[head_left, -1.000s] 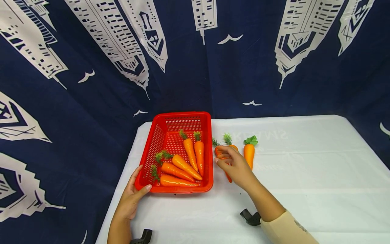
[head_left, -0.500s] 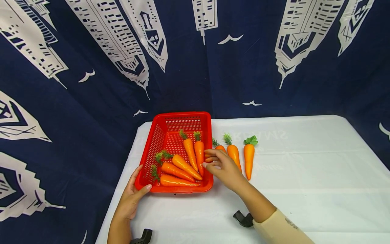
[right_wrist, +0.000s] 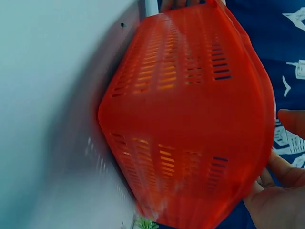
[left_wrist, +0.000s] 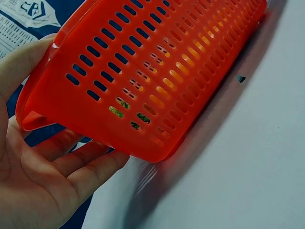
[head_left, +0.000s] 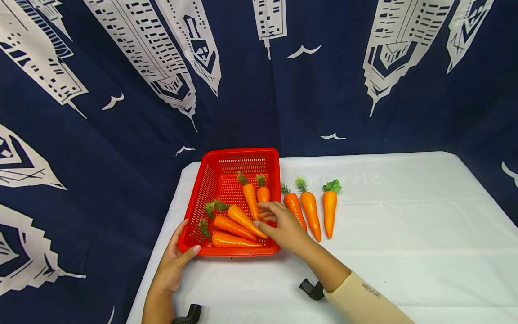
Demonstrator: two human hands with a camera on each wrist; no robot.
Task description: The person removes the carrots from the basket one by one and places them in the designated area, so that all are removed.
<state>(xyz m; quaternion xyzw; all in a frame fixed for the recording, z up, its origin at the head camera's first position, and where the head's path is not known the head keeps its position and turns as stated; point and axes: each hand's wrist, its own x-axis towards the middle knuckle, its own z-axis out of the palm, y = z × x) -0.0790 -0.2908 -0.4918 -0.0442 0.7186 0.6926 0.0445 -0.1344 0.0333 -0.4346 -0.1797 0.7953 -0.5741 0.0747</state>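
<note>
My left hand (head_left: 171,265) holds the near left corner of a red plastic basket (head_left: 194,189), thumb over the rim and fingers outside. The left wrist view shows those fingers (left_wrist: 90,167) against the basket wall (left_wrist: 138,62). Several orange carrots with green tops lie inside, among them a lower carrot (head_left: 236,240) and a steeper one (head_left: 249,198). My right hand (head_left: 285,227) reaches over the right rim, fingers bent and apart from the thumb, above the rightmost carrot (head_left: 263,193). It covers that carrot's lower part. In the right wrist view the right hand (right_wrist: 279,202) is beyond the rim.
Right of the basket, three carrots lie side by side on the white-covered table (head_left: 404,234): a near one (head_left: 295,209), a middle one (head_left: 310,213) and a leafy-topped one (head_left: 329,211). A dark blue printed curtain (head_left: 315,99) hangs behind and at the left.
My right hand has moved left from the carrot closest to the basket, across the rim, to above the carrots inside. That carrot lies uncovered on the table. My left hand stays on the basket.
</note>
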